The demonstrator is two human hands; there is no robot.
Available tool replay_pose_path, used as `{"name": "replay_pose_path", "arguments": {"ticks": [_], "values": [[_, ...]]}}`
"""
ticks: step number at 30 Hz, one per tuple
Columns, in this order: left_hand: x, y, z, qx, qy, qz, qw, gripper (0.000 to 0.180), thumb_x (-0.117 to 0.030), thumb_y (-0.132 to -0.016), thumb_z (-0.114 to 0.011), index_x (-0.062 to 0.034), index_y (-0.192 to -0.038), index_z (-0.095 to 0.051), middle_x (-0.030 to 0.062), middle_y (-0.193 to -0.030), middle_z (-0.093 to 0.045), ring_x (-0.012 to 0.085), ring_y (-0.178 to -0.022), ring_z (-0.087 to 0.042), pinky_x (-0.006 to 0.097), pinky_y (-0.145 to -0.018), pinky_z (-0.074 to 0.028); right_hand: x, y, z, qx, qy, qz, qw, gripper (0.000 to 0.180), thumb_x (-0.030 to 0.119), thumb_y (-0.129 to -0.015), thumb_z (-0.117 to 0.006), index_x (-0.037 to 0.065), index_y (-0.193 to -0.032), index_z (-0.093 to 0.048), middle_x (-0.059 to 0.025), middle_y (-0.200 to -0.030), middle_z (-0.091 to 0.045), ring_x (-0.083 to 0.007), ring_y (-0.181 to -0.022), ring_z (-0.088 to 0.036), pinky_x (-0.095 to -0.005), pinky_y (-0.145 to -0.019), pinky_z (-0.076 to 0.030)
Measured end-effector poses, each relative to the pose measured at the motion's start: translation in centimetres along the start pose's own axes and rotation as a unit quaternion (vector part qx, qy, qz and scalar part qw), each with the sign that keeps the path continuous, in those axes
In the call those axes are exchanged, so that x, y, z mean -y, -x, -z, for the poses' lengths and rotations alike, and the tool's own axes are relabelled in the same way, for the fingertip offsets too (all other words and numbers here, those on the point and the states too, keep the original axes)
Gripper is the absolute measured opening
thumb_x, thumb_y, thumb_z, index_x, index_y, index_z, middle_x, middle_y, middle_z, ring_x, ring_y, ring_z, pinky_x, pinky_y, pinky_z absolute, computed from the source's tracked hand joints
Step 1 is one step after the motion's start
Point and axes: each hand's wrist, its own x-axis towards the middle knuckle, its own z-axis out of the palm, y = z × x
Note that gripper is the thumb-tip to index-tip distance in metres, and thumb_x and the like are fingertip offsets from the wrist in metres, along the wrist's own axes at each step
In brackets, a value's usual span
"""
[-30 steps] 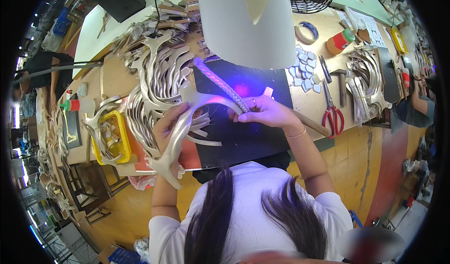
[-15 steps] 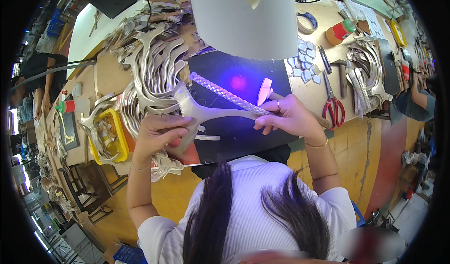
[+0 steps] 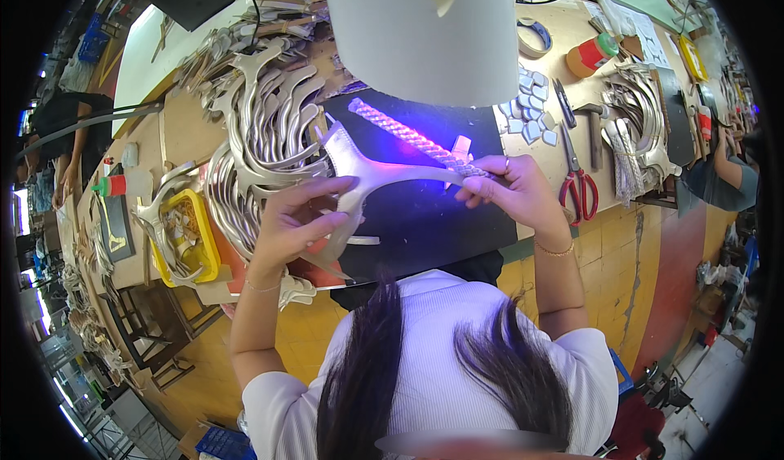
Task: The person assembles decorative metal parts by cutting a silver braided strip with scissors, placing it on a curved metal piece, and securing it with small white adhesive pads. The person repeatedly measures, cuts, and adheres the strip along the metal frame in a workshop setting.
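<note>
The left hand (image 3: pixel 296 217) pinched one lower arm of the silvery forked piece (image 3: pixel 357 171) between thumb and fingers, while the right hand (image 3: pixel 516 192) had thumb and fingers closed where its long arm met the braided strap (image 3: pixel 408 133). The forked piece spanned both hands over the black mat (image 3: pixel 445 235). Red-handled scissors (image 3: pixel 571 145) lay on the surface (image 3: pixel 625 60) to the right.
</note>
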Motion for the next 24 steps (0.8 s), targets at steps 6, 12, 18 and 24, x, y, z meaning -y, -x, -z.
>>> {"name": "replay_pose_path", "arguments": {"ticks": [6,12,18,24], "values": [[1.0,-2.0,-2.6,-0.004,0.1,0.009,0.995,0.099,0.009,-0.08,-0.071,-0.0117,-0.159,-0.015,0.012,-0.106,-0.069,0.0212,-0.095,-0.069,0.033,-0.086,-0.055,-0.5,0.7,1.7,-0.076,0.072,0.077,0.991,0.024,0.014,-0.091,-0.071,-0.003,-0.109,-0.071,-0.006,-0.086,-0.073,-0.0083,-0.078,-0.067,-0.0215,-0.071,-0.052],[1.2,-2.9,-4.0,-0.027,0.08,0.032,0.996,0.093,0.01,-0.078,-0.071,-0.0079,-0.156,-0.023,0.0094,-0.096,-0.071,0.017,-0.085,-0.069,0.026,-0.075,-0.054,-0.2,3.1,3.9,-0.039,0.056,0.089,0.994,0.022,0.014,-0.091,-0.071,0.001,-0.109,-0.073,-0.0049,-0.085,-0.074,-0.0069,-0.076,-0.066,-0.0223,-0.07,-0.051],[1.3,-4.2,-5.0,0.077,0.028,0.152,0.985,0.049,0.002,-0.078,-0.078,0.0006,-0.125,-0.063,0.0069,-0.094,-0.072,0.0099,-0.081,-0.066,0.02,-0.065,-0.049,0.1,4.6,5.1,0.04,0.168,0.053,0.984,0.041,0.03,-0.083,-0.08,0.004,-0.113,-0.072,-0.0074,-0.08,-0.072,-0.0112,-0.066,-0.062,-0.0255,-0.062,-0.047],[1.2,-5.2,-9.1,0.173,-0.031,0.142,0.974,0.043,-0.001,-0.079,-0.08,-0.0011,-0.12,-0.066,0.0028,-0.094,-0.068,0.0063,-0.079,-0.062,0.02,-0.068,-0.05,0.2,4.9,4.6,0.08,0.112,0.073,0.988,0.04,0.035,-0.085,-0.078,0.003,-0.108,-0.072,-0.0072,-0.086,-0.072,-0.0115,-0.079,-0.068,-0.0273,-0.072,-0.052]]}}
